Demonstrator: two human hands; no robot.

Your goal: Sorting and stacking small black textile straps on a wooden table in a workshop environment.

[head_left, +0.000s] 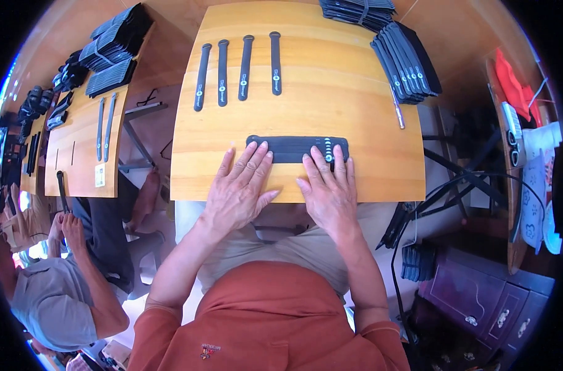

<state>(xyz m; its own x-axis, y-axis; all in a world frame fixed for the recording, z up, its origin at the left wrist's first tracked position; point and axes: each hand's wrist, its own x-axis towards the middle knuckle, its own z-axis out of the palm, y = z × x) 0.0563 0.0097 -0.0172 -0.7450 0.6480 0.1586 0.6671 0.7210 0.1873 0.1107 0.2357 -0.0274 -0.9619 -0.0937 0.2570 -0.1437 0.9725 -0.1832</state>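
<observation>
A bundle of dark grey straps [290, 149] lies crosswise near the front edge of the wooden table [306, 114], with rounded tabs at its left end and small pale marks at its right. My left hand [239, 188] lies flat, its fingers stretched over the left part of the bundle. On the right end rest the extended fingers of my right hand [329, 185], slightly spread. Neither hand grips anything. Farther back, several single dark straps [244, 68] lie apart from one another, roughly lengthwise, each with a rounded far end.
A fanned stack of dark straps [405, 62] and a tied bundle [358, 11] sit at the far right. A pen [397, 110] lies beside the stack. Leftward, a person [62, 287] handles a strap at another table [83, 151]. Scissors [514, 148] are on the right shelf.
</observation>
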